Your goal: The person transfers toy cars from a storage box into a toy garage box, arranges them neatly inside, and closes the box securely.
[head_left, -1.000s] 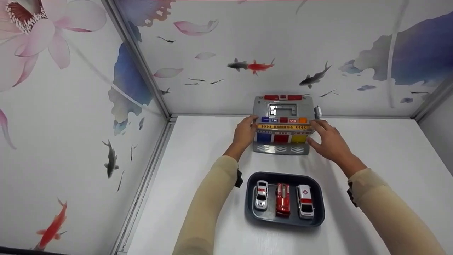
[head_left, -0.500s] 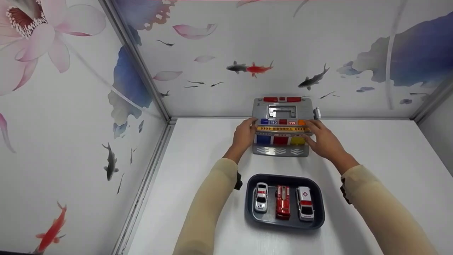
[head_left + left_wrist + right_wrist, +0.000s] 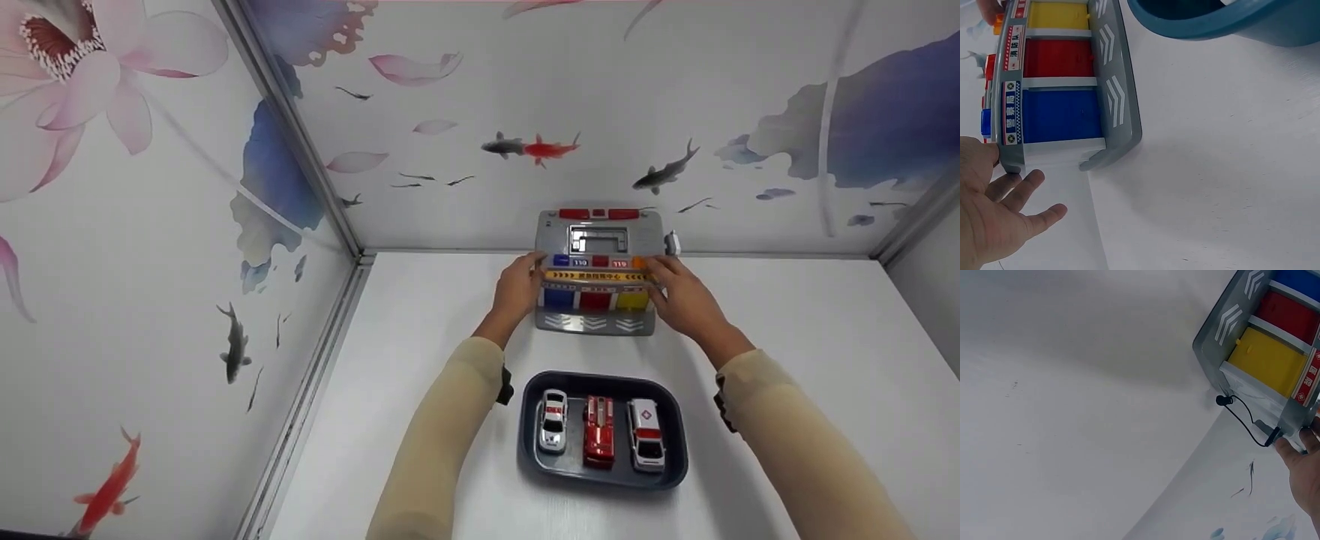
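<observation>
A grey toy rescue station (image 3: 556, 234) with blue, red and yellow garage doors stands against the back wall. My left hand (image 3: 517, 289) touches its left side; in the left wrist view, fingertips of this hand (image 3: 994, 219) meet the roof corner while other fingers stretch out loosely. On the right, my right hand (image 3: 688, 296) rests its fingers at the roof edge by the orange button (image 3: 639, 262). Its thumb lies lower, beside the yellow door (image 3: 631, 301). In the right wrist view, part of the right hand (image 3: 1304, 478) shows at the station's side, near a black cord (image 3: 1247, 433).
A dark blue tray (image 3: 529, 457) in front of the station holds a white police car (image 3: 553, 421), a red fire engine (image 3: 598, 431) and a white ambulance (image 3: 646, 435). Painted wall panels (image 3: 450, 210) enclose the white table (image 3: 420, 300) at the back and sides.
My right hand has shifted slightly left, bringing its fingers from the station's right edge onto the roof by the orange button. My left hand stays at the left side.
</observation>
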The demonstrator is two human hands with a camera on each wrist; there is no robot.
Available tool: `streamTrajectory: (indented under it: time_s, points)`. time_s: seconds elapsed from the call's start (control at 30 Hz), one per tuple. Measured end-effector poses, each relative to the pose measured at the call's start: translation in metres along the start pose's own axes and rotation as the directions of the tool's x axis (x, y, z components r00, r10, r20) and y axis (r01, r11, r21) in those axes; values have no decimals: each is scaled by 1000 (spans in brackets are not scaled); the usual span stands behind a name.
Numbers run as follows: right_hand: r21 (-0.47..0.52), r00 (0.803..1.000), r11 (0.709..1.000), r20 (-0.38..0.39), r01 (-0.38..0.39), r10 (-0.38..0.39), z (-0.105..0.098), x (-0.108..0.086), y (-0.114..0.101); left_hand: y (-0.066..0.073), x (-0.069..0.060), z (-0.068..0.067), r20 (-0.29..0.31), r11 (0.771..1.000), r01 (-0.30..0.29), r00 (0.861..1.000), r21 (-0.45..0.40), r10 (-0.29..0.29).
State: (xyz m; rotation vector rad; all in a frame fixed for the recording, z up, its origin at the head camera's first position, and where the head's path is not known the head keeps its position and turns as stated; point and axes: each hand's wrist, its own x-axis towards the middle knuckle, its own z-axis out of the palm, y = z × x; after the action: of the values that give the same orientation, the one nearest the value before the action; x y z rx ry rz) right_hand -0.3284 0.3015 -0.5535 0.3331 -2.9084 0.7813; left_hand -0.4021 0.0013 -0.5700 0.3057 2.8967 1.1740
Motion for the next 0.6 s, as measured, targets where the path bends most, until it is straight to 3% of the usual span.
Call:
streamTrajectory:
  time_s: [0.6]
  points:
    - [-13,1000,1000,13,2,-2,0,-1,-1,1,0,-1,-23,999,-30,999,21,30]
